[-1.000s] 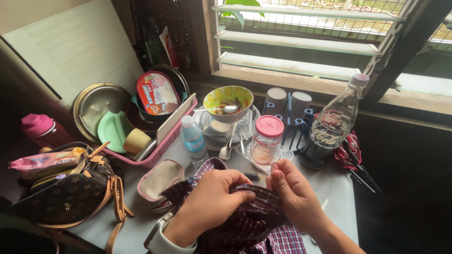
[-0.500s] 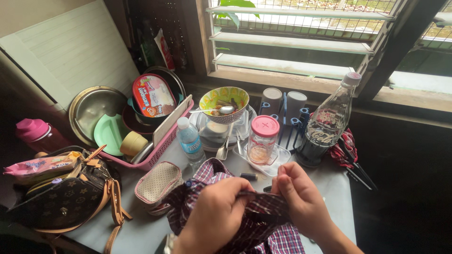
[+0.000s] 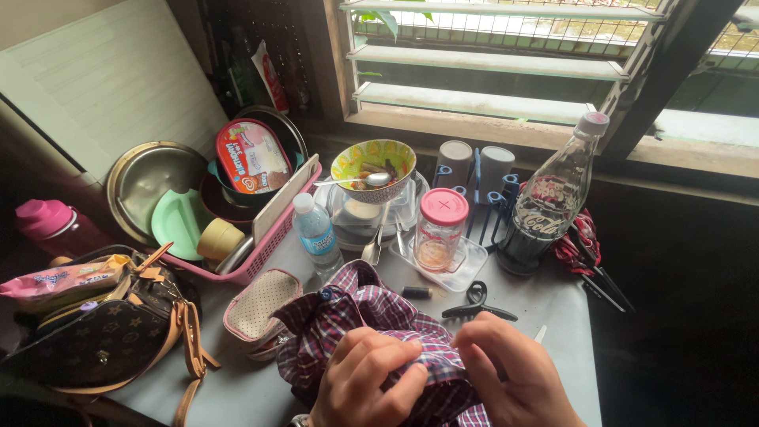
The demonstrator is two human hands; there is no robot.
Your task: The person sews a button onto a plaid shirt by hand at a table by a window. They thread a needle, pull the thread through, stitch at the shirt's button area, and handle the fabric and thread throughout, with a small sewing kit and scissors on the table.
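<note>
Under the louvred window, on the crowded grey worktop, both my left hand and right hand pinch closed on a fold of the plaid shirt, which looks soft, light, limp, best gripped along a bunched edge.

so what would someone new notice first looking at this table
Both hands at the bottom edge: the left hand and right hand each pinch a fold of the purple plaid shirt bunched on the grey table. Behind it stand a pink-lidded jar in a clear tray and a tall dark soda bottle to its right. On the left, a pink dish basket holds plates and an ice cream tub.
</note>
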